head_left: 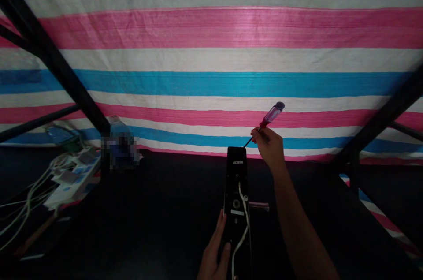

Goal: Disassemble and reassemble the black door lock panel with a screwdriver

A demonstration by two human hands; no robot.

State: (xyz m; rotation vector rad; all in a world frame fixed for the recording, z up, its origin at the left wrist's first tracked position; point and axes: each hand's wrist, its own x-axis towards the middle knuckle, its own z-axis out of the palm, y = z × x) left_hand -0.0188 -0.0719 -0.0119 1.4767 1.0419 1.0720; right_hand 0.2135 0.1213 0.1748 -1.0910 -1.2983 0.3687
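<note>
My right hand (271,147) pinches a screwdriver (272,113) low on its clear handle with the red collar. The shaft slants down left, and its tip meets the far end of a long black device (236,155). My left hand (215,249) grips the near left side of this device, fingers along the edge and thumb on top. A white cable (245,222) runs down the device's face, past small white labels and a round fitting. Right of the device lies a clear pinkish handle (259,206), perhaps of a second screwdriver.
A dark table (158,218) lies under the work. At the left are a white power strip (74,181) and tangled white cables (29,200). Black frame bars (56,57) slope on both sides. A striped sheet (211,59) hangs behind. A blurred-out item (122,150) stands at back left.
</note>
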